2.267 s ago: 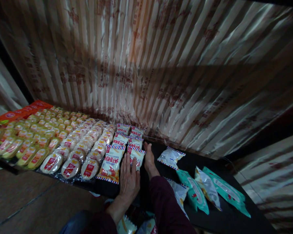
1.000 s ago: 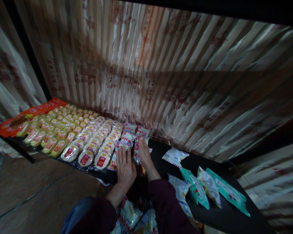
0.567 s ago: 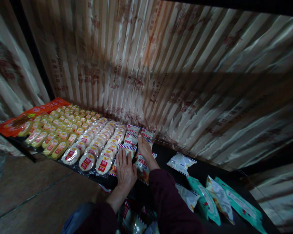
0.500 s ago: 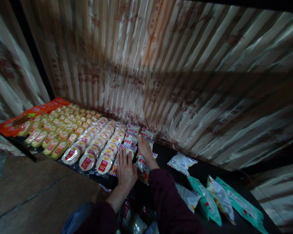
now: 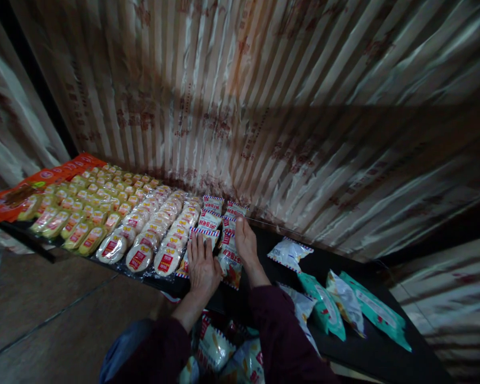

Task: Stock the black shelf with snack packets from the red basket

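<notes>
Small snack bags (image 5: pixel 210 221) with red print and striped edges lie in two columns on the black shelf (image 5: pixel 260 320). My left hand (image 5: pixel 202 269) rests with fingers extended on the front bags of the left column. Along the outer side of the right column stands my right hand (image 5: pixel 246 242), its fingers straight and its palm edge against the bags. Neither hand is wrapped round a bag. Left of them run rows of clear-wrapped round white crackers (image 5: pixel 140 258), then rows of yellow-wrapped cakes (image 5: pixel 91 240).
An orange package (image 5: pixel 8 198) lies at the far left end. To the right are a loose snack bag (image 5: pixel 290 253), teal packs (image 5: pixel 324 306) and a white-and-yellow bag (image 5: pixel 346 301). More bags (image 5: pixel 214 344) sit below the shelf's front edge. Printed striped sheeting (image 5: pixel 208 96) hangs behind.
My right hand has shifted from on top of the right column to its outer right side. My left hand stays on the left column. The view has moved slightly.
</notes>
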Motion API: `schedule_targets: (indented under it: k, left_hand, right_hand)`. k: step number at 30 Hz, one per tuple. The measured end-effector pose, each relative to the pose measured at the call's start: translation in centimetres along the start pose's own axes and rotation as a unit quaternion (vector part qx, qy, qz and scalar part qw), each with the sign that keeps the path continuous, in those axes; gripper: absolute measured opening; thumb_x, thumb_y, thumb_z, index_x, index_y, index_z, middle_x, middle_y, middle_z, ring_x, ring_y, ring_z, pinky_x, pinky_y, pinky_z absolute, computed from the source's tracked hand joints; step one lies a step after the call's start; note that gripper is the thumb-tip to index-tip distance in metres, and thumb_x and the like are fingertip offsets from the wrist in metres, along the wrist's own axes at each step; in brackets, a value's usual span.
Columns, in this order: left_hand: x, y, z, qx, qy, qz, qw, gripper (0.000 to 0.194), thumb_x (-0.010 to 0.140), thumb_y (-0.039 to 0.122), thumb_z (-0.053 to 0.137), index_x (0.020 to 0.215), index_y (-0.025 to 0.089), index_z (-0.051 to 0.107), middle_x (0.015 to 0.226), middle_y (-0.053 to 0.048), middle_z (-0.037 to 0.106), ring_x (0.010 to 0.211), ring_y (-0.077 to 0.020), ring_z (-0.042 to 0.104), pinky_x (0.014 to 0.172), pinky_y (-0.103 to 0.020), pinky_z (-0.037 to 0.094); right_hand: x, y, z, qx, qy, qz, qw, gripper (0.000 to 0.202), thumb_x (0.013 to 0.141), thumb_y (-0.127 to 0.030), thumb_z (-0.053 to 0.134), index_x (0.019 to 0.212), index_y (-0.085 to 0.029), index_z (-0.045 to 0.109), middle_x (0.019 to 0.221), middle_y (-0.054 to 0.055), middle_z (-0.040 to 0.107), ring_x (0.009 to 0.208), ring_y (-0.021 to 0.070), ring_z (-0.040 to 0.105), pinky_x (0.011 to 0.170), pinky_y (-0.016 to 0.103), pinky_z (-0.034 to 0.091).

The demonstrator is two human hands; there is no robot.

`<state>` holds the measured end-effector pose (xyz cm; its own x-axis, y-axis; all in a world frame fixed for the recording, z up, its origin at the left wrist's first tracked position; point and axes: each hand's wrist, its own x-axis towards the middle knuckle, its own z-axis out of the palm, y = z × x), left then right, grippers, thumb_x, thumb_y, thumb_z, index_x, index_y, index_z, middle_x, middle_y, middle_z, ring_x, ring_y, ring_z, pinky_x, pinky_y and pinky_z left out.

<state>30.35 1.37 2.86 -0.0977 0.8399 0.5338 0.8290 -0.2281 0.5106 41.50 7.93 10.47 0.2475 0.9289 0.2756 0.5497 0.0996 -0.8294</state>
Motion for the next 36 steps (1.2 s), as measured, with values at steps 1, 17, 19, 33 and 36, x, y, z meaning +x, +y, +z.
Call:
schedule_targets:
  k: [1,17,19,33,36]
  left_hand:
    - [0.0,0.1,-0.1,-0.003,0.000,0.006,1.000,0.051,0.079,0.014,0.050,0.129,0.005,0.047,0.147,-0.022,0.034,0.143,-0.0341,0.013,0.113,-0.058,0.022]
    - [-8.7,3.1,-3.5,-0.140,-0.093,0.155,0.974,0.040,0.083,0.003,0.036,0.115,0.014,0.058,0.137,-0.011,0.051,0.138,-0.0211,0.031,0.108,-0.043,0.040]
    - [-11.3,3.0,-4.3,-0.150,-0.147,0.164,0.964,0.040,0.083,0.004,0.036,0.113,0.015,0.059,0.134,-0.011,0.054,0.134,-0.0196,0.039,0.106,-0.040,0.044]
    - [-18.7,4.3,-6.4,-0.087,-0.309,0.143,0.936,0.061,0.075,0.012,0.046,0.136,0.009,0.042,0.142,-0.014,0.045,0.140,-0.0268,0.026,0.110,-0.048,0.036]
    - [-18.7,4.5,-6.0,-0.097,-0.312,0.119,0.938,0.068,0.071,0.012,0.050,0.138,0.011,0.039,0.143,-0.014,0.044,0.141,-0.0269,0.025,0.110,-0.049,0.035]
  right_hand:
    - [-0.6,0.1,-0.9,0.008,0.022,0.001,1.000,0.069,0.088,-0.064,0.025,0.125,-0.014,0.058,0.128,0.013,0.059,0.121,0.0247,0.051,0.105,0.041,0.035]
    - [-18.5,4.7,-8.2,0.006,0.057,0.068,0.996,0.049,0.085,-0.051,0.046,0.119,-0.018,0.060,0.125,0.012,0.061,0.119,0.0260,0.053,0.104,0.048,0.037]
    - [-21.0,5.1,-7.8,-0.004,0.055,0.051,0.997,0.046,0.087,-0.049,0.044,0.118,-0.019,0.061,0.125,0.012,0.061,0.119,0.0258,0.053,0.104,0.049,0.037]
    - [-28.8,7.6,-6.5,0.071,0.094,0.210,0.971,0.071,0.083,-0.060,0.039,0.137,-0.014,0.042,0.145,0.014,0.040,0.136,0.0259,0.034,0.112,0.046,0.024]
    - [-28.6,7.5,-6.7,0.092,0.083,0.223,0.967,0.066,0.083,-0.060,0.041,0.133,-0.018,0.050,0.141,0.011,0.047,0.133,0.0251,0.040,0.111,0.045,0.028]
